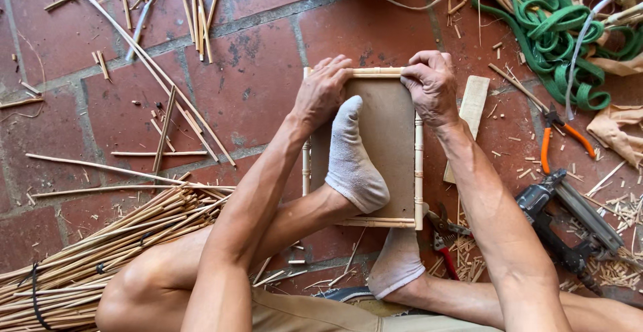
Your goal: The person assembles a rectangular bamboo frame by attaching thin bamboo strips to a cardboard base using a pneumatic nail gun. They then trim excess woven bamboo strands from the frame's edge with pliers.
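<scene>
One bamboo-edged frame [395,144], two hands, two socked feet at frame centre.
We count, left to right: one tied bundle of bamboo sticks [94,252] lower left, one brown panel frame with pale bamboo rim, one nail gun [569,225], one orange-handled pliers [559,134]. One socked foot [351,161] pins the panel. Left hand [323,91] curls over the frame's upper left corner; right hand [432,88] grips its upper right corner, fingers bent.
</scene>
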Demonstrator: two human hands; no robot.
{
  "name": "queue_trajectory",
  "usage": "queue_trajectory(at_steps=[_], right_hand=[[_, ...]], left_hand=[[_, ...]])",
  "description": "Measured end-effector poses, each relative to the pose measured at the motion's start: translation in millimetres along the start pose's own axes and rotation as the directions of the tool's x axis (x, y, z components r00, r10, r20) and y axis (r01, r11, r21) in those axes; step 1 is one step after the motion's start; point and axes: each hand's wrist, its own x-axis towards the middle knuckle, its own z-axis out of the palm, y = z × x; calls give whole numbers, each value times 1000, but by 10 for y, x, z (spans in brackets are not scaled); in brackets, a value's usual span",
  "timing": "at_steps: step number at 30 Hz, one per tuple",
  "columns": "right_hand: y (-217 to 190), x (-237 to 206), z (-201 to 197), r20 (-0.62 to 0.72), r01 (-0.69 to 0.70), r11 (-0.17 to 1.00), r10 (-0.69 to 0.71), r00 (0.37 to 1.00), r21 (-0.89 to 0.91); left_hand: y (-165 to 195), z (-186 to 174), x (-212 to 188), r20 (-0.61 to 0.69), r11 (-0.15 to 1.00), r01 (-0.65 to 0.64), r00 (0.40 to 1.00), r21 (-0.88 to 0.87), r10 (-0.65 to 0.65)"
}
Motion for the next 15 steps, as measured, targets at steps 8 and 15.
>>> queue_trajectory(at_steps=[8, 15], right_hand=[[30, 94, 13, 47, -9, 996, 5, 999, 83], [134, 109, 30, 78, 59, 998, -61, 995, 28]], left_hand=[[25, 421, 327, -20, 992, 27, 999, -122, -29], [50, 377, 339, 115, 983, 69, 992, -170, -50]])
